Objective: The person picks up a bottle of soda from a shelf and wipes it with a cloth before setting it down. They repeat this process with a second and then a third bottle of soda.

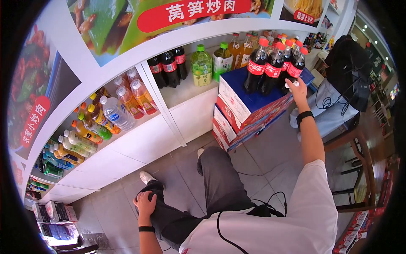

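Observation:
My right hand (297,89) is closed on a small white crumpled piece (291,84), close beside the cola bottles (270,70). The bottles have red caps and red labels and stand upright in a group on a blue-topped stack of cartons (239,91). My left hand (146,204) lies over my bent knee with its fingers spread, holding nothing.
Low shelves (177,99) hold green-capped bottles (201,65), a large clear bottle (117,113) and several juice bottles (86,132). A grey-covered item with a black bag (349,67) stands right of the cartons. A wooden chair (366,169) is at the right; thin cables cross the floor.

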`<action>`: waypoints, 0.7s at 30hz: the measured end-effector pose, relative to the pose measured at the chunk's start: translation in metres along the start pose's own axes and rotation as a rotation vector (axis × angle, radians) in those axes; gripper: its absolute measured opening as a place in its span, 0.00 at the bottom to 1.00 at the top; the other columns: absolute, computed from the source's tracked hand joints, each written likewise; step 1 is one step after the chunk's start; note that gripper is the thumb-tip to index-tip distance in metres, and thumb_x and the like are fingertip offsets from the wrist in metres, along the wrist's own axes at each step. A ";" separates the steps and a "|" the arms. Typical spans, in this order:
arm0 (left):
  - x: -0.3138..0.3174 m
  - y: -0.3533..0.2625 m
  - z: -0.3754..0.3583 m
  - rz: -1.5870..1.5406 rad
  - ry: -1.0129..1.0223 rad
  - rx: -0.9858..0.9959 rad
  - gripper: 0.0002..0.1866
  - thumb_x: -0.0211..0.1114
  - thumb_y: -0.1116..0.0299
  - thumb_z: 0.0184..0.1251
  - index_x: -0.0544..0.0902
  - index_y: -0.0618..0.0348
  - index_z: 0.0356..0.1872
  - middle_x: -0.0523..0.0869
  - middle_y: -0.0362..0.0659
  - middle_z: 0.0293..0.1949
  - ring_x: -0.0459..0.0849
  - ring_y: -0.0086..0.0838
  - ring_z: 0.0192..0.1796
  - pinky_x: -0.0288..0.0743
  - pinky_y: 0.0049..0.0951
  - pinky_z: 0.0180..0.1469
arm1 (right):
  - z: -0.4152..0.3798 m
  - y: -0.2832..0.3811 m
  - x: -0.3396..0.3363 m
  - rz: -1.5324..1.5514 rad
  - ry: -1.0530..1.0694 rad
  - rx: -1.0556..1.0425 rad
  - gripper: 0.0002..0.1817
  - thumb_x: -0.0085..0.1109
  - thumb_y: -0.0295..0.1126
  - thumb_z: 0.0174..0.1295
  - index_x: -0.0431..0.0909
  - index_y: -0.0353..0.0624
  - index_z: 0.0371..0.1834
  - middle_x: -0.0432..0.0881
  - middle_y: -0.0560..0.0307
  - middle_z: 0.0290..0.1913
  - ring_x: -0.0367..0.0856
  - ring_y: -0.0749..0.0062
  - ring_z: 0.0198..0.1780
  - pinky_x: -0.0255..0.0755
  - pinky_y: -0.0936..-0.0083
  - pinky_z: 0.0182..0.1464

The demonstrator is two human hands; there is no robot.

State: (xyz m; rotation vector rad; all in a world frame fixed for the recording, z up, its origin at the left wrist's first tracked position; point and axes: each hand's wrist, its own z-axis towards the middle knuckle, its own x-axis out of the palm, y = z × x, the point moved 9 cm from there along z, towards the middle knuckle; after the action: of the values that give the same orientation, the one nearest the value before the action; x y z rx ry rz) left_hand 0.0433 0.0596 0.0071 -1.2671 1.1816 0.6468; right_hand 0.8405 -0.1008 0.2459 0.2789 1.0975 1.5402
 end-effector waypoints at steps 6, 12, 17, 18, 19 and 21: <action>0.001 0.002 -0.001 -0.006 -0.026 -0.001 0.16 0.68 0.53 0.60 0.86 0.48 0.45 0.87 0.39 0.50 0.76 0.39 0.65 0.49 0.65 0.69 | 0.006 0.001 0.008 0.035 0.025 -0.016 0.17 0.73 0.34 0.59 0.83 0.38 0.48 0.86 0.62 0.38 0.79 0.82 0.37 0.73 0.80 0.43; -0.002 -0.001 -0.002 0.008 -0.040 -0.001 0.16 0.69 0.52 0.59 0.86 0.48 0.44 0.87 0.39 0.49 0.76 0.39 0.64 0.50 0.65 0.69 | 0.012 -0.002 0.014 0.046 0.033 -0.024 0.18 0.73 0.35 0.59 0.83 0.38 0.49 0.86 0.62 0.39 0.79 0.82 0.38 0.73 0.80 0.43; -0.005 -0.005 -0.004 -0.011 -0.076 0.021 0.15 0.69 0.53 0.59 0.87 0.48 0.42 0.87 0.39 0.47 0.77 0.37 0.63 0.51 0.64 0.68 | 0.001 -0.018 0.007 0.042 -0.015 0.031 0.23 0.72 0.38 0.61 0.80 0.36 0.55 0.85 0.60 0.41 0.80 0.80 0.39 0.74 0.79 0.43; -0.007 -0.004 -0.005 -0.017 -0.090 0.023 0.15 0.69 0.54 0.59 0.87 0.48 0.42 0.87 0.39 0.47 0.77 0.37 0.63 0.51 0.64 0.68 | -0.006 -0.025 0.003 0.041 -0.090 0.072 0.24 0.71 0.39 0.62 0.79 0.36 0.55 0.84 0.60 0.42 0.80 0.79 0.38 0.74 0.79 0.43; -0.008 -0.004 -0.007 -0.013 -0.090 0.024 0.15 0.69 0.54 0.59 0.87 0.48 0.42 0.87 0.39 0.47 0.77 0.37 0.63 0.52 0.62 0.68 | -0.014 -0.031 -0.004 0.123 -0.179 0.093 0.22 0.69 0.39 0.64 0.80 0.35 0.54 0.84 0.60 0.42 0.80 0.79 0.39 0.74 0.79 0.43; -0.010 -0.007 -0.008 -0.006 -0.092 0.027 0.14 0.68 0.54 0.59 0.87 0.47 0.43 0.87 0.40 0.48 0.77 0.37 0.63 0.53 0.59 0.68 | -0.036 -0.021 -0.017 0.214 -0.338 0.037 0.17 0.64 0.38 0.68 0.81 0.35 0.51 0.83 0.61 0.40 0.79 0.79 0.39 0.73 0.80 0.42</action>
State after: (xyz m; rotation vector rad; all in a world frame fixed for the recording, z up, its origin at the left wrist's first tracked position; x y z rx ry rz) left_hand 0.0437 0.0526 0.0198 -1.2054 1.1072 0.6764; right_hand 0.8343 -0.1349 0.2180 0.6740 0.8493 1.5891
